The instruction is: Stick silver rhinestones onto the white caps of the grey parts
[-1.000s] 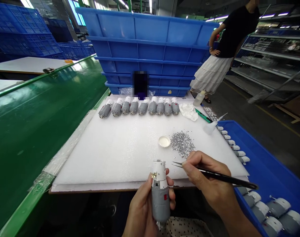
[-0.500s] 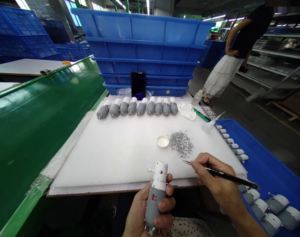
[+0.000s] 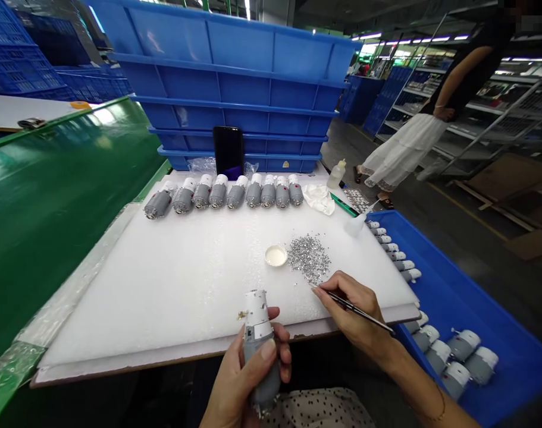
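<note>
My left hand (image 3: 237, 380) is wrapped round a grey-and-white spacecraft model (image 3: 257, 315), a cylinder tilted with its white end up, over the table's front edge. The thumb lies across its grey body, and a small gold-coloured part sticks out at the left of the white section. In my right hand (image 3: 353, 306) a pair of dark tweezers (image 3: 360, 311) is pinched, its tips at the near edge of a pile of tiny silver pieces (image 3: 309, 257). Whether the tips hold a piece is too small to tell. Left of the pile sits a small round dish (image 3: 276, 256) with cream-white contents.
Several similar models (image 3: 268, 191) line the back of the white foam sheet (image 3: 163, 279). Behind stand a phone (image 3: 228, 151) and stacked blue crates (image 3: 248, 89). Crumpled tissue (image 3: 319, 199) and bottles (image 3: 337, 174) lie right. A blue bin (image 3: 467, 297) holds more models. A person (image 3: 449, 101) stands beyond.
My right hand has brought the tweezers' tips to the edge of the silver pile. The model has turned in my left hand, and the thumb now covers its front. The view has shifted right.
</note>
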A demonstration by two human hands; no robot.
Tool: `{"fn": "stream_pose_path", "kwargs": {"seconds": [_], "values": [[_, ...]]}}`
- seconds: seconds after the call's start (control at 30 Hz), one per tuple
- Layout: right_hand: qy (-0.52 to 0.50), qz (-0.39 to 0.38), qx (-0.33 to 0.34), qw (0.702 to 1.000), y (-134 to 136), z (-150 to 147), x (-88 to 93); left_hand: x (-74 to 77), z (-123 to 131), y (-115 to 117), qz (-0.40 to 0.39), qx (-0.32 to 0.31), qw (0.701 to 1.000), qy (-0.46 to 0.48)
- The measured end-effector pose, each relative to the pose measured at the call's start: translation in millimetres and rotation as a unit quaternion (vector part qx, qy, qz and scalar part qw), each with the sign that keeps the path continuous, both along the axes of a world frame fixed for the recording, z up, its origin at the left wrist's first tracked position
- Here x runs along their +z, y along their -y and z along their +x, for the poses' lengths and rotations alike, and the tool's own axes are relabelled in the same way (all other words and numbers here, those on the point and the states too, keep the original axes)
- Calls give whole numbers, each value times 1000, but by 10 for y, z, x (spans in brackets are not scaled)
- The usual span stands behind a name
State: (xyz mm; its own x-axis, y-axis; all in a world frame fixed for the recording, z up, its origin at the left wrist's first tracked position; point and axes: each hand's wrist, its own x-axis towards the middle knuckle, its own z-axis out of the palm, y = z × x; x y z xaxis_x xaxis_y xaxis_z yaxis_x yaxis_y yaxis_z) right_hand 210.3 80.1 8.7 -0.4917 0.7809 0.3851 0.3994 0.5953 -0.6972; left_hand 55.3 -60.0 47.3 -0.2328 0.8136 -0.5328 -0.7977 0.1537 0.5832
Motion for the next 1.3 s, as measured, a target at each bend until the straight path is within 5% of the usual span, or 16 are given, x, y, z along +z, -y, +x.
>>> {"fn": "stream_pose_path", "kwargs": {"seconds": [0.47, 0.7, 0.83, 1.0, 1.17, 1.3], "values": [[19, 125, 38, 991, 75, -50, -17, -96, 0, -83, -22, 15, 996, -87], [7, 120, 47, 992, 71, -50, -46, -81, 11, -92, -23, 12, 996, -89], [-24, 72, 31, 997, 85, -44, -48, -43, 25, -89, -45, 14, 995, -87], [-79, -59, 10, 995, 259, -56, 164, 37, 47, -122, -46, 12, 996, -71], [-175, -288, 83, 938, 463, -120, 324, 116, 72, -151, -26, 35, 999, 24], [-184, -295, 96, 933, 517, -187, 317, 85, 57, -103, -8, 37, 998, 57]]}}
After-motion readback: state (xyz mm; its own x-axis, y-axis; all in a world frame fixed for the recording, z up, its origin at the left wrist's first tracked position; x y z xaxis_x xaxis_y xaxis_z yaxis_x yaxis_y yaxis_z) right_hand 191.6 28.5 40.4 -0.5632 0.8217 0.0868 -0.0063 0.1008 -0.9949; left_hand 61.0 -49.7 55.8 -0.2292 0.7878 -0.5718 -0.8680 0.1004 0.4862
